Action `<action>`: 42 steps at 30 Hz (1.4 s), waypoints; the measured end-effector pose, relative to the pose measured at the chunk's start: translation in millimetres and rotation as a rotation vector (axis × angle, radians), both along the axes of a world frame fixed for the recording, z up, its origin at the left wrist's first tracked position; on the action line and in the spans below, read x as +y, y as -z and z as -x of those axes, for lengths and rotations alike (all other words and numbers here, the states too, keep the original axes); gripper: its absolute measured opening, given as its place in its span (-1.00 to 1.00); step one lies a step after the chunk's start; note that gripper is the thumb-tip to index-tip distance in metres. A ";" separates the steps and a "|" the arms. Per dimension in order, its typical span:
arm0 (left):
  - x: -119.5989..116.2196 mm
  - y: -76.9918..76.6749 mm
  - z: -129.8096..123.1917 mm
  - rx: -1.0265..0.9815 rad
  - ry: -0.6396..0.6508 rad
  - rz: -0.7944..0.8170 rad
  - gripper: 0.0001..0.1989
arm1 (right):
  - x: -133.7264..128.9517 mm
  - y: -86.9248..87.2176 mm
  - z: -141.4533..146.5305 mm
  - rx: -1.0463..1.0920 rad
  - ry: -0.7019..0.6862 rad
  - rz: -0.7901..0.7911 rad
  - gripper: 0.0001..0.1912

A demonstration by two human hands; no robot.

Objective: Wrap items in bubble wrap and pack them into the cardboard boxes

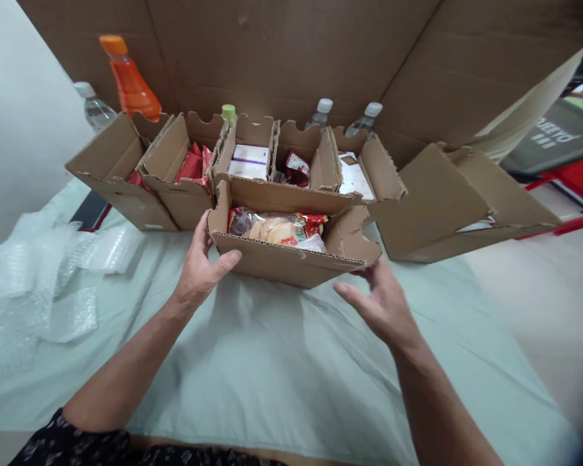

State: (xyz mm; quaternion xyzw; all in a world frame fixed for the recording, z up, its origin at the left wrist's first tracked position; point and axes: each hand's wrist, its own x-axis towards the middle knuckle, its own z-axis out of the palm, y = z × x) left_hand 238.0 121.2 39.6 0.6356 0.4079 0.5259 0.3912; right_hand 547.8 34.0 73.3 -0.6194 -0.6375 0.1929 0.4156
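Note:
A cardboard box with an open top sits in front of a row of similar boxes, its long side towards me. Inside lie clear and red snack packets, one with pale round pieces showing. My left hand grips the box's left end, thumb on the front wall and fingers around the side. At the right end, my right hand has its fingers against the side and partly hidden; its thumb stands off the front wall. The box is between both hands.
Behind, cardboard boxes hold red packets, white cartons and other packets. An orange bottle and clear bottles stand behind them. Bubble wrap lies left on the green cloth. Another box stands right.

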 end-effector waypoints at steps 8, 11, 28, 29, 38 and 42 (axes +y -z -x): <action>-30.3 -0.9 -19.6 -0.158 -0.020 0.117 -0.26 | -10.2 3.5 38.5 0.122 0.034 0.006 -0.35; -58.3 -7.5 -1.0 -0.176 -0.120 0.096 -0.30 | -32.3 -12.2 53.6 0.093 0.037 -0.016 -0.36; -119.9 -56.2 33.2 -0.185 -0.026 0.145 -0.03 | -81.6 -52.5 78.0 0.032 0.087 -0.139 -0.46; -122.3 -58.8 44.6 -0.185 -0.072 0.128 -0.04 | -80.6 -54.6 90.5 0.047 0.035 -0.138 -0.46; -99.0 -66.0 45.3 -0.209 -0.068 0.016 0.04 | -61.1 -58.1 96.9 0.076 0.039 -0.213 -0.44; -87.4 -40.7 12.2 -0.148 0.139 0.115 0.09 | -104.3 -21.0 75.6 0.043 0.212 -0.142 -0.40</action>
